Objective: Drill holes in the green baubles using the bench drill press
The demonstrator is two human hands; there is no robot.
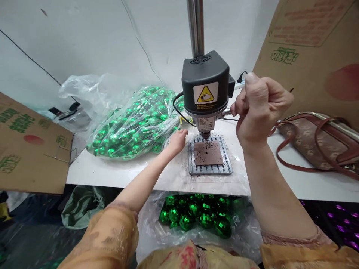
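1. Head view: I see the bench drill (205,84), a black housing with a yellow warning label on a steel column, standing mid-table (280,186).
2. Right hand (259,108) is fisted around the feed lever (226,111).
3. Left hand (178,141) lies curled between the ribbed base plate (210,170) and the clear bag (92,93); I cannot tell whether it pinches anything.
4. Clear bag holds green faceted balls (131,125); the second bag (148,231), below the table edge, holds more.

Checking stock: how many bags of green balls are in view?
2: a full bag on the table left of the drill, an open bag below the table edge. More may be hidden.
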